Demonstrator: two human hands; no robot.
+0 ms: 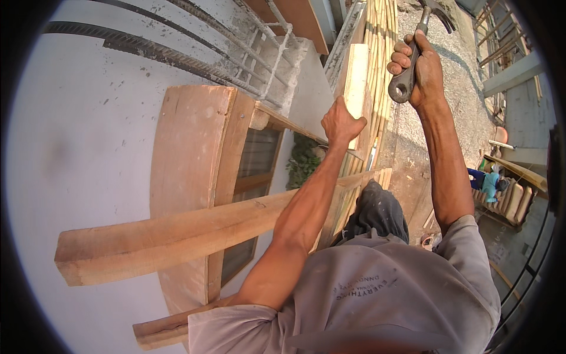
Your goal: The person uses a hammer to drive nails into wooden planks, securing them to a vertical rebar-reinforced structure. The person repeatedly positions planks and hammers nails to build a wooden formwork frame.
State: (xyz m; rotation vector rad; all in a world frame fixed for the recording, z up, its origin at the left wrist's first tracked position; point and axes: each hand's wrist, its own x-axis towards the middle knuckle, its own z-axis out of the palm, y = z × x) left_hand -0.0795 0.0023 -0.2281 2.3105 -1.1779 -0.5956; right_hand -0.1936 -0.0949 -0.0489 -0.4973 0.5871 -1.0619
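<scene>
While the grip of the right hand (427, 68) wraps a dark claw hammer (414, 59) with a holed handle, the left hand (343, 123) clamps a pale, straight-edged plank (356, 74), left of the hammer, its long axis running away from the body beside slender, yellowish poles (382, 44) and rough grey gravel (463, 112).

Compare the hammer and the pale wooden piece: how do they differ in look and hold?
Colour: the hammer is dark; the pale wooden piece is light, almost cream.
Shape: the hammer has a curved head and a hole in its handle end; the pale wooden piece looks straight and blocky.
Hold: the right hand grips the hammer, the left hand the pale wooden piece.
Shared: both are elongated.
</scene>
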